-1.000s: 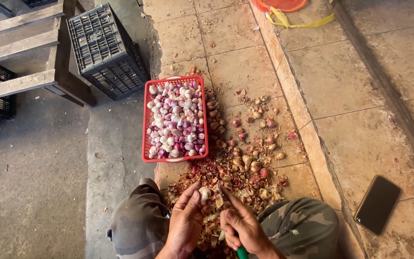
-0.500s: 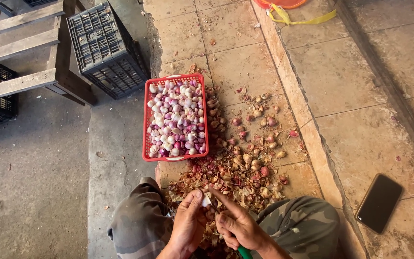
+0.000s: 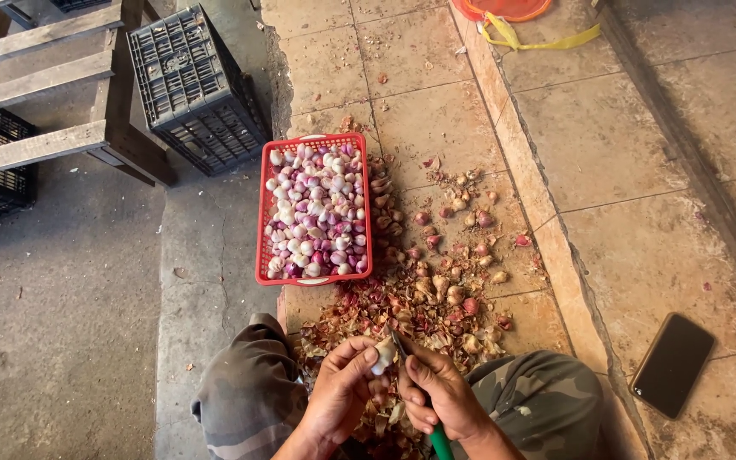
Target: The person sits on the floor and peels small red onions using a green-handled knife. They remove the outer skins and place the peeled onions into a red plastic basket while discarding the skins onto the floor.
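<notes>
My left hand (image 3: 340, 393) pinches a small pale shallot (image 3: 383, 353) between thumb and fingers, low in the head view between my knees. My right hand (image 3: 441, 396) grips a green-handled knife (image 3: 439, 440), and the blade tip rests against the shallot. Just beyond my hands lies a heap of unpeeled shallots and dry skins (image 3: 432, 290). Further out, a red plastic basket (image 3: 264, 217) holds many peeled white and purple shallots.
A black phone (image 3: 672, 365) lies on the tiled floor at right. A black plastic crate (image 3: 193, 89) and a wooden pallet frame (image 3: 40, 94) stand at upper left. An orange tub rim and yellow strap (image 3: 538, 36) sit at the top. A raised tile edge runs diagonally.
Both hands have closed in on one shallot, and the knife blade has come up against it. The basket and pile have not moved.
</notes>
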